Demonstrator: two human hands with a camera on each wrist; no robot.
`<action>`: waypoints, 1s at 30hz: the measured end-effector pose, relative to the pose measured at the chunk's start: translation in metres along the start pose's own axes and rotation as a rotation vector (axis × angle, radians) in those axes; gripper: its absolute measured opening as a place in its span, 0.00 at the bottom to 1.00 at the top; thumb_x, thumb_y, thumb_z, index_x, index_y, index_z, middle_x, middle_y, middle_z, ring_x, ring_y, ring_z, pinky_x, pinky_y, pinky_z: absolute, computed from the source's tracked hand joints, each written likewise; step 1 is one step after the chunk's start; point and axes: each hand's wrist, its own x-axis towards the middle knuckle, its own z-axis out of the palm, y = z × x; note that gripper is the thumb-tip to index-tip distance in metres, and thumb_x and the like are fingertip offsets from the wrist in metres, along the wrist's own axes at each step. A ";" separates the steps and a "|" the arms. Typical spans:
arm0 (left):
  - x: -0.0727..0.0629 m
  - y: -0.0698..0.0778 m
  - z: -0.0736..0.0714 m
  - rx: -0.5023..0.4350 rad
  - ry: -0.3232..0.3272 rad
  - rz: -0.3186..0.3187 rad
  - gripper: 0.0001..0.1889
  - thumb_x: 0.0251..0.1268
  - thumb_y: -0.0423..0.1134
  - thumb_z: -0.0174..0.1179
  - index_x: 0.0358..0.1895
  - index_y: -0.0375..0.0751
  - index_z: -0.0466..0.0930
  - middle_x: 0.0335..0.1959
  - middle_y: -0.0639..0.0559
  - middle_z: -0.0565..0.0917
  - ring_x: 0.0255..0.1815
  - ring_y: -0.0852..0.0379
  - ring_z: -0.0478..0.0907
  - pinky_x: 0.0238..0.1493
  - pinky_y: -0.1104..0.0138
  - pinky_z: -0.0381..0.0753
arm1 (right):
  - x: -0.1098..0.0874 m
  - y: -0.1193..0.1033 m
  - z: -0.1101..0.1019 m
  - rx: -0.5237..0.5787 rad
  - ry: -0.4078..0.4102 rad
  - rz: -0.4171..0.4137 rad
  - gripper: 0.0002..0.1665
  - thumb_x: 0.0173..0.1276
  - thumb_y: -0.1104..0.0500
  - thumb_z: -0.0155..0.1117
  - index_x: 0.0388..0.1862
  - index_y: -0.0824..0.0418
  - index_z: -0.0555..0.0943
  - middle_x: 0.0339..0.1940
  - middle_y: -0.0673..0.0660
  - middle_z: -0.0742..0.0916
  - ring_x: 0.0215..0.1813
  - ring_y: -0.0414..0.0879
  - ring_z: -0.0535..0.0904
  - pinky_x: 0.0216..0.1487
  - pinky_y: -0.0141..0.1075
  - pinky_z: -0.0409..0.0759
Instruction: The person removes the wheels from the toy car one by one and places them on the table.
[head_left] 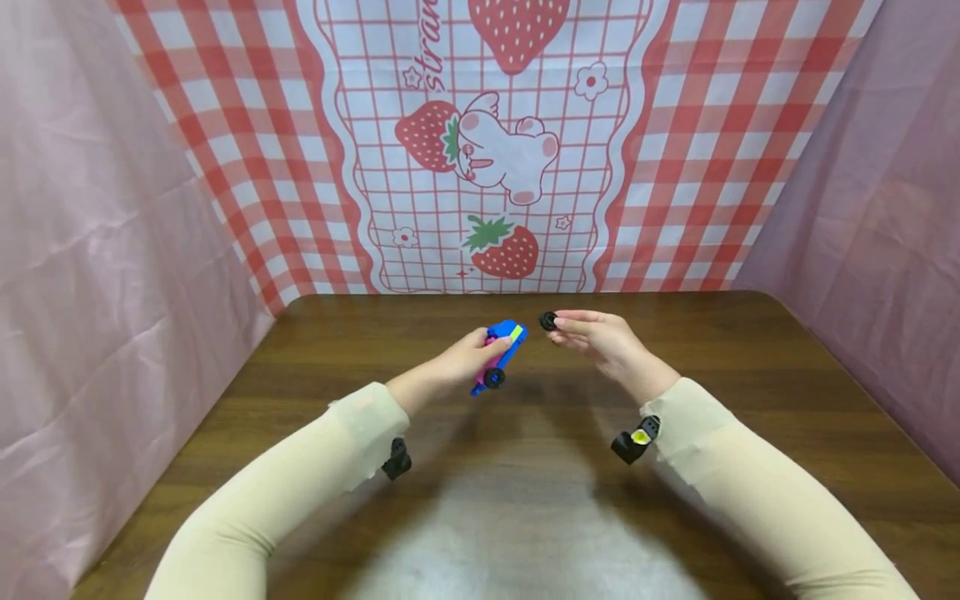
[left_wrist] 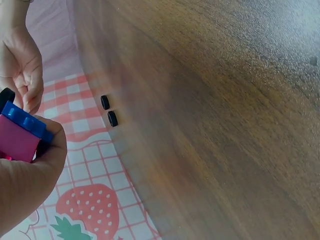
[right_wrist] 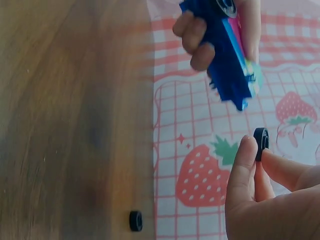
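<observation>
A toy car (head_left: 508, 330) of blue and pink building bricks, with a yellow-green piece on top, is gripped by my left hand (head_left: 465, 362) above the table. One black wheel (head_left: 494, 377) sits on its near side. Between thumb and fingertips, my right hand (head_left: 609, 345) pinches a loose black wheel (right_wrist: 260, 144). This wheel is apart from the car, a short way off its blue end. In the right wrist view, the left fingers (right_wrist: 201, 56) wrap around the blue underside of the car.
Two more black wheels (left_wrist: 108, 111) stand side by side near the far edge of the wooden table (head_left: 525, 467). A strawberry-patterned cloth (head_left: 487, 192) hangs directly behind that edge. Pink curtains (head_left: 112, 250) close off both sides.
</observation>
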 end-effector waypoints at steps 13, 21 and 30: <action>-0.002 0.001 -0.006 -0.009 -0.057 -0.022 0.21 0.77 0.50 0.45 0.52 0.32 0.61 0.30 0.49 0.68 0.24 0.59 0.68 0.24 0.68 0.70 | 0.024 -0.004 -0.037 -0.035 0.120 0.098 0.13 0.70 0.70 0.55 0.52 0.67 0.75 0.28 0.50 0.88 0.33 0.40 0.86 0.52 0.31 0.81; -0.001 0.004 -0.007 -0.083 -0.110 -0.078 0.27 0.78 0.50 0.40 0.68 0.33 0.56 0.34 0.48 0.72 0.26 0.60 0.73 0.26 0.69 0.73 | 0.035 0.001 -0.065 -0.044 0.169 0.101 0.13 0.70 0.73 0.53 0.53 0.70 0.74 0.25 0.52 0.87 0.31 0.40 0.86 0.51 0.31 0.81; 0.002 0.001 -0.007 -0.115 -0.181 -0.067 0.25 0.79 0.45 0.41 0.67 0.30 0.54 0.40 0.47 0.69 0.32 0.59 0.72 0.29 0.71 0.73 | 0.046 0.003 -0.084 -0.098 0.251 0.142 0.18 0.69 0.72 0.55 0.57 0.74 0.71 0.22 0.53 0.86 0.28 0.40 0.86 0.45 0.31 0.83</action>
